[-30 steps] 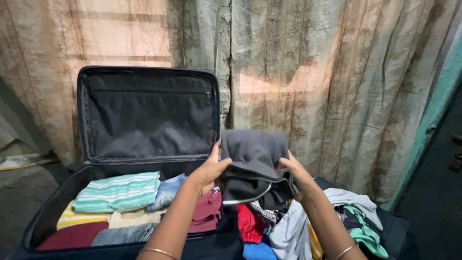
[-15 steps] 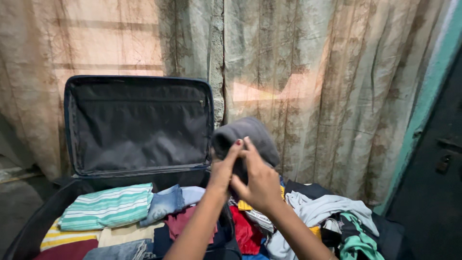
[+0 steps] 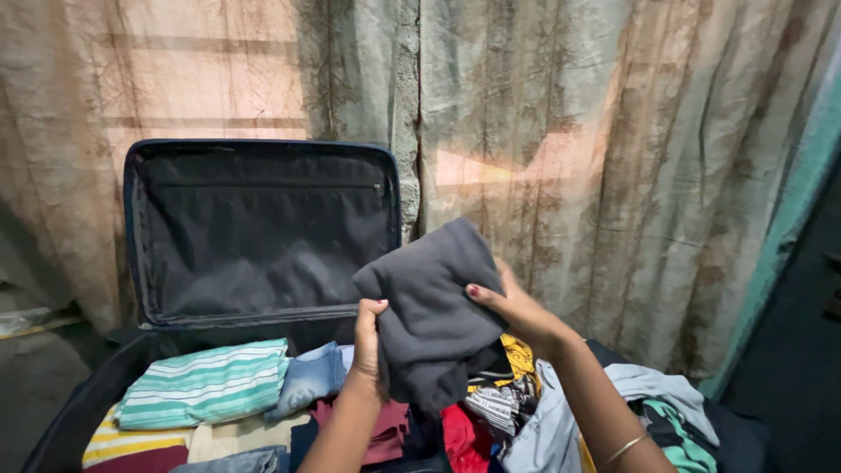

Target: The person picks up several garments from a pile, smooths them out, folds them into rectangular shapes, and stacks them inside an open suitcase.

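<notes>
I hold a folded dark grey garment (image 3: 434, 307) in the air with both hands, above the right edge of an open dark suitcase (image 3: 263, 228). My left hand (image 3: 368, 346) grips its lower left edge, thumb in front. Against the garment's right side rests my right hand (image 3: 512, 307), pinching it with thumb and fingers. The suitcase lid stands upright against the curtain. Folded clothes lie in the suitcase base: a green and white striped piece (image 3: 206, 381), a light blue denim piece (image 3: 311, 377), and a maroon one (image 3: 385, 429).
A loose heap of clothes lies to the right of the suitcase: red (image 3: 460, 438), yellow (image 3: 519, 355), black and white striped (image 3: 495, 407), pale grey (image 3: 543, 429) and green (image 3: 679, 429). A patterned curtain (image 3: 613, 175) hangs behind. A teal door frame (image 3: 788, 228) stands at right.
The grey garment has gone from a bundle held between both hands to a flatter fold. My hands, close together half a second ago, have moved apart to its two sides.
</notes>
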